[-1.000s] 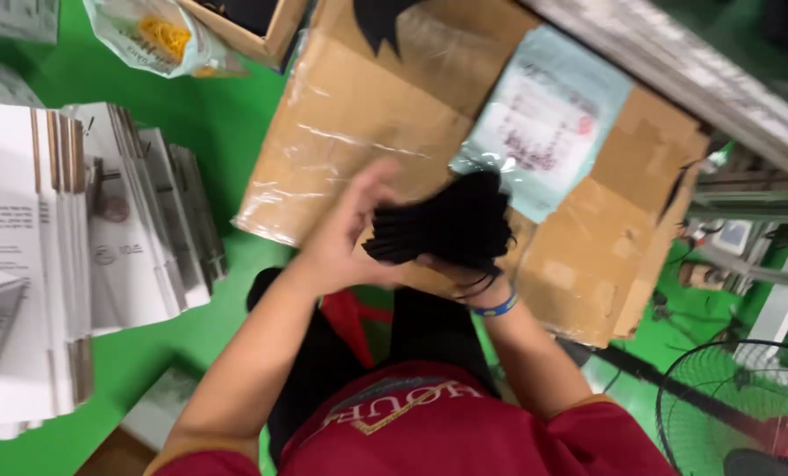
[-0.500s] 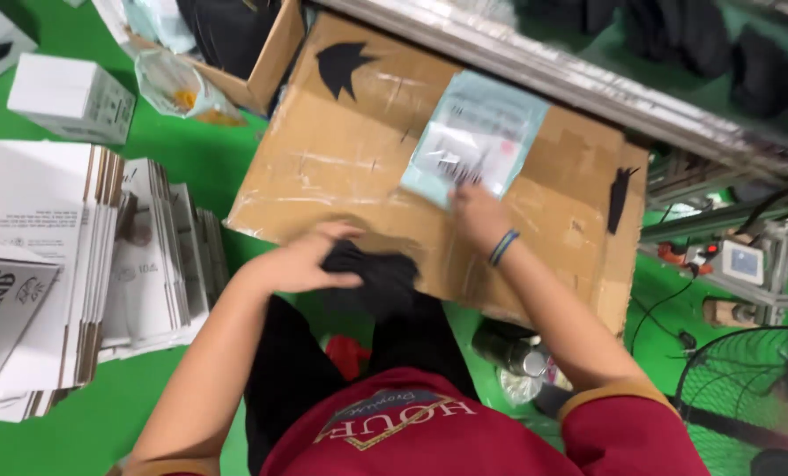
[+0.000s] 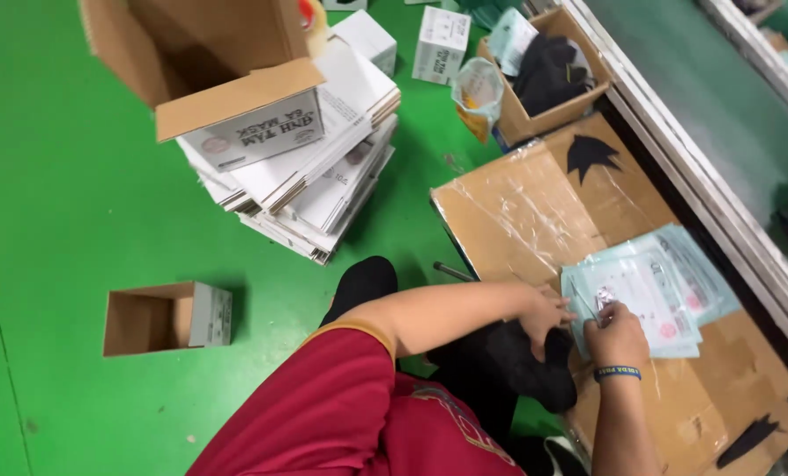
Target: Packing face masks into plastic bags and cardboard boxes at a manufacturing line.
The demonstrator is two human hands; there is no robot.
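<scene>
1. The left hand (image 3: 544,313) is laid on a black bundle of soft items (image 3: 526,361) that rests in the lap at the near edge of the flattened cardboard sheet (image 3: 535,211). Its fingers are curled loosely over the bundle's top; whether they are truly closed around it cannot be told.

2. The right hand (image 3: 614,330), marked by a blue wristband (image 3: 617,373), is set on the stack of pale blue flat pouches (image 3: 650,286) lying on the cardboard. Its fingertips are pinched narrowly at the near left corner of the top pouch, where a small shiny bit is seen; what that is cannot be made out.

3. Compared with a second ago, the black bundle is no longer held up in both hands over the cardboard: it is now lowered and kept by the left hand alone, while the right hand is moved across to the pouches. By this the work is judged to be passing from gathering the black items to taking up a pouch.

4. To the left, on the green floor (image 3: 77,220), a stack of flat white cartons (image 3: 315,176) and a small open box (image 3: 167,317) are seen. Farther off, an open brown box of dark items (image 3: 548,75) is stood just beyond the cardboard.
</scene>
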